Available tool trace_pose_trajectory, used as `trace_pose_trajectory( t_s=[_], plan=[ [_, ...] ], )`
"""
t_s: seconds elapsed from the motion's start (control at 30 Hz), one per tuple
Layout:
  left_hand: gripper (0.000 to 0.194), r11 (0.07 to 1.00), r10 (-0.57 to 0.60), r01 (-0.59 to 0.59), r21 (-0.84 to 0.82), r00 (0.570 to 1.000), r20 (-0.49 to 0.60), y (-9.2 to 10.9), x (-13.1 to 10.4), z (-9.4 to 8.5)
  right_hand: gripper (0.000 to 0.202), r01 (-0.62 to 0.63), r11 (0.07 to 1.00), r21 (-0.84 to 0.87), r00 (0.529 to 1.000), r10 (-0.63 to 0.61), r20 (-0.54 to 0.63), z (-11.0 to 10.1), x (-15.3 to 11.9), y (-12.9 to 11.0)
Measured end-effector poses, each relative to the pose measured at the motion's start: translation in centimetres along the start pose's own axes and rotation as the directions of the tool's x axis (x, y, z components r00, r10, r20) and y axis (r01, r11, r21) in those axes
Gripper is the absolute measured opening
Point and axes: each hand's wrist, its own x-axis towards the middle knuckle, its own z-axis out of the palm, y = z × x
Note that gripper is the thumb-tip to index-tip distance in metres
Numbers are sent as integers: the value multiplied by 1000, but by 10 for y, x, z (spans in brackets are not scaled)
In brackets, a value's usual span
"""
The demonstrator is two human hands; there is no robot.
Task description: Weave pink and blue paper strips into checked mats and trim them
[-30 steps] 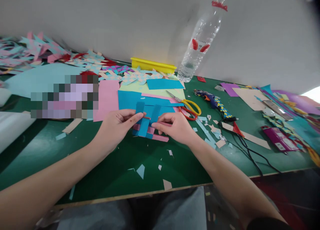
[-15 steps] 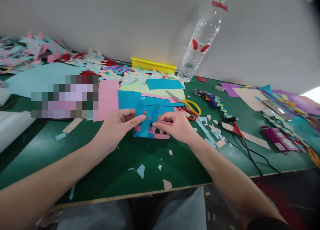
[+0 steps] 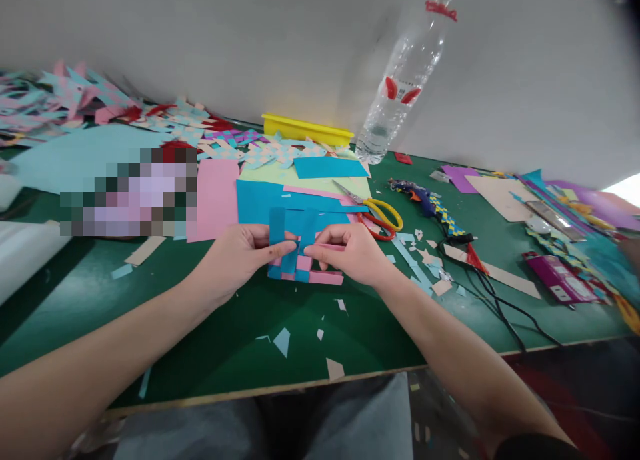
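Observation:
Between my two hands is a small weave of blue and pink paper strips point(image 3: 289, 263), held just above the green table. Two blue strips stand upright from it, and pink strip ends stick out at its right. My left hand point(image 3: 250, 250) pinches the weave from the left, thumb in front. With thumb and bent fingers, my right hand point(image 3: 345, 247) grips a pink strip and the weave's right side. Behind the hands lie blue paper point(image 3: 260, 197) and scissors point(image 3: 383, 217) with yellow and red handles. Some fingertips are hidden behind the strips.
A clear plastic bottle point(image 3: 400, 80) leans near the wall, beside a yellow tray point(image 3: 307, 131). At right are a glue gun point(image 3: 420, 199), black cords point(image 3: 493, 293) and a purple packet point(image 3: 560, 277). Pink paper point(image 3: 215, 200) and woven pieces lie left; paper scraps dot the green table point(image 3: 215, 353).
The weave has tilted slightly, so more of its pink and blue checks show. My left thumb has shifted a little right toward my right fingers. Both hands keep their hold.

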Motion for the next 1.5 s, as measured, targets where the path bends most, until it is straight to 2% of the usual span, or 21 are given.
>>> trace_pose_trajectory(
  t_s=[0.23,0.43,0.7,0.8,0.93,1.17,1.5],
  plan=[
    [33,1000,-9,9,-2,1000,-24,2,-2,1,27,20,1000,3,1000,-20,1,1,-1,0],
    [35,1000,10,-9,-14,1000,11,4,-3,1,28,26,1000,-14,1000,-26,-5,1,-1,-1],
    [35,985,-97,98,-139,995,14,1,-1,3,26,45,999,-17,999,-45,7,1,-1,-1],
    [38,991,-101,102,-86,995,18,0,0,4,27,48,999,-19,999,-48,-5,2,-1,-1],
    [38,999,-36,36,-9,999,9,0,0,3,26,14,1000,3,1000,-14,5,2,-1,-1],
    [34,993,33,-26,117,998,-58,3,-1,2,28,14,1000,24,1000,-14,11,4,0,1],
    [33,988,61,-44,147,992,-110,1,-3,-1,29,-13,999,47,1000,13,-13,6,0,0]
  ],
)
